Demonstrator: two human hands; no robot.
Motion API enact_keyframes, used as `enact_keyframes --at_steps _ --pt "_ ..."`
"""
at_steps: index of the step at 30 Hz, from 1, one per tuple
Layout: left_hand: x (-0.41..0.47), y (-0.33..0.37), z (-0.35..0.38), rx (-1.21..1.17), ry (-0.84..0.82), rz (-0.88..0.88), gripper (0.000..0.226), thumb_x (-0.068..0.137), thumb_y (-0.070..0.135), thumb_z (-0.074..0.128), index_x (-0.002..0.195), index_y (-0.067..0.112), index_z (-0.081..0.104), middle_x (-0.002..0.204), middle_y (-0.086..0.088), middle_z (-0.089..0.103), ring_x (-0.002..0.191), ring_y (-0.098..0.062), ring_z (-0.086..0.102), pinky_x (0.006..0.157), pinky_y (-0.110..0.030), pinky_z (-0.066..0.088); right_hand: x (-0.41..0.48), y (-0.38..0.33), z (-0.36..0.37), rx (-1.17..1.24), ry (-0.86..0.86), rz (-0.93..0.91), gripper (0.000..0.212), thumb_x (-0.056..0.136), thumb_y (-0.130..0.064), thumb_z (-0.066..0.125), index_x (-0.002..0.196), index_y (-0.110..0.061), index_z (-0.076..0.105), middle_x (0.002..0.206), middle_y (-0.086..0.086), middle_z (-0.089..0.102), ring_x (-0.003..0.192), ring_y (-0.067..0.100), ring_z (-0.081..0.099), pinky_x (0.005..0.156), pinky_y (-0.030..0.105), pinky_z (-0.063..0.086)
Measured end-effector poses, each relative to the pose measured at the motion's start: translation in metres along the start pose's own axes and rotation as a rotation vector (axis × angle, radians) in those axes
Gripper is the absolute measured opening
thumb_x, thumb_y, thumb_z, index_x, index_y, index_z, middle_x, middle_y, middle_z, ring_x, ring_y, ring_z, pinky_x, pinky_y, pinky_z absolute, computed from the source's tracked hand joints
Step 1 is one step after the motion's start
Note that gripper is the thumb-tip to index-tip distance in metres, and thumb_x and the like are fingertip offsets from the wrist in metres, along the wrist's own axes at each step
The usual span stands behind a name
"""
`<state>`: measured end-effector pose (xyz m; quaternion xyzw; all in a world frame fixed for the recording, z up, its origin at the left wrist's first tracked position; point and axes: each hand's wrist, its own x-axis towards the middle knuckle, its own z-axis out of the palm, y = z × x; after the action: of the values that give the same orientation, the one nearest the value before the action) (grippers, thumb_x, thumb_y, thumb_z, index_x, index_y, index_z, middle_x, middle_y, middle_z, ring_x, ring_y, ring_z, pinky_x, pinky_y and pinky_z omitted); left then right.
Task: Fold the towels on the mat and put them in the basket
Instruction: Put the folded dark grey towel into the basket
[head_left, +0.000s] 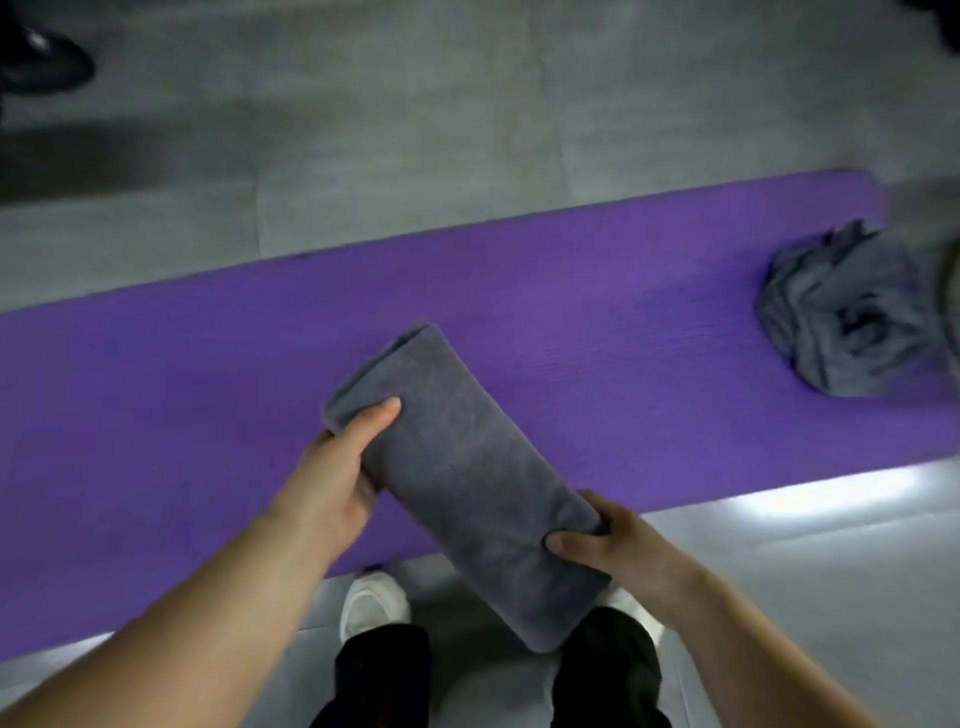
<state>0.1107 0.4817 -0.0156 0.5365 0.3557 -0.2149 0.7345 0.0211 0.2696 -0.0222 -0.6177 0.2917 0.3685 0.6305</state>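
While carrying: both hands pinch folded towel (457, 478) ends to keep folds | left hand (337, 467), right hand (608, 545) | crumpled towel (852, 312) waits on mat (156, 389)

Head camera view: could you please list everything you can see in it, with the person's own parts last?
grey tiled floor: one, grey, under everything
purple foam mat: one, purple, lying across the floor
folded grey terry towel: one, grey, held over the mat's near edge
crumpled grey towel heap: one heap, grey, right end of the mat
black shoe: one, black, far left corner
blurred pale object: one, greyish, right edge; cannot tell what
white shoes: two, white, beneath the folded towel
black trousers: one pair, black, bottom centre
left hand: one, grips the folded towel's left edge
right hand: one, grips its right edge
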Motion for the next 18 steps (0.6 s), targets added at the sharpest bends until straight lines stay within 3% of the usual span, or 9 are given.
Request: enact_keyframes --at_steps 3,6,9,12,14,18 --pt "-0.073 0.059 0.050 0.058 -0.058 0.023 0.014 0.085 0.011 0.054 0.095 0.017 0.061 0.069 0.009 0.072 0.068 -0.002 0.067 0.058 -0.015 0.054 -0.096 -0.044 -0.007 0.072 0.098 -0.048 0.030 0.054 -0.024 0.077 0.082 -0.021 0.065 0.072 -0.011 0.072 0.078 0.008 0.068 0.068 0.019 0.053" --pt "-0.140 0.108 0.106 0.115 -0.158 0.057 0.014 0.087 0.013 0.054 0.097 0.019 0.062 0.071 0.010 0.072 0.083 -0.008 0.063 0.069 -0.024 0.050 -0.178 -0.080 -0.021 0.216 0.194 -0.140 0.019 0.075 -0.004 0.072 0.083 -0.019 0.062 0.063 -0.017 0.069 0.064 -0.004 0.065 0.056 0.009 0.047" --pt "-0.201 0.135 0.172 0.157 -0.272 0.076 0.023 0.087 0.019 0.054 0.108 0.015 0.060 0.082 0.005 0.072 0.083 -0.008 0.063 0.067 -0.022 0.052 -0.251 -0.098 -0.043 0.326 0.265 -0.212 0.026 0.068 -0.013 0.075 0.090 -0.016 0.063 0.070 -0.011 0.071 0.067 -0.001 0.066 0.058 0.011 0.047" --pt "-0.259 0.129 0.240 0.206 -0.394 0.070 0.041 0.082 0.024 0.059 0.119 0.007 0.057 0.090 -0.001 0.072 0.080 -0.008 0.067 0.058 -0.015 0.054 -0.319 -0.091 -0.076 0.443 0.357 -0.276 0.033 0.063 -0.017 0.076 0.093 -0.016 0.063 0.079 -0.006 0.070 0.070 0.001 0.067 0.060 0.013 0.048" --pt "-0.301 0.113 0.290 0.251 -0.455 0.057 0.057 0.073 0.028 0.064 0.124 0.003 0.054 0.107 -0.010 0.067 0.093 -0.014 0.064 0.060 -0.016 0.055 -0.365 -0.079 -0.105 0.495 0.424 -0.329 0.038 0.058 -0.021 0.073 0.094 -0.017 0.062 0.081 -0.006 0.069 0.069 -0.002 0.065 0.059 0.012 0.048" --pt "-0.378 0.067 0.378 0.320 -0.569 0.017 0.046 0.083 0.028 0.057 0.123 0.005 0.055 0.115 -0.014 0.064 0.096 -0.019 0.063 0.066 -0.023 0.054 -0.456 -0.050 -0.170 0.508 0.511 -0.389 0.041 0.057 -0.025 0.069 0.096 -0.017 0.060 0.086 -0.006 0.067 0.075 0.001 0.064 0.060 0.010 0.047"
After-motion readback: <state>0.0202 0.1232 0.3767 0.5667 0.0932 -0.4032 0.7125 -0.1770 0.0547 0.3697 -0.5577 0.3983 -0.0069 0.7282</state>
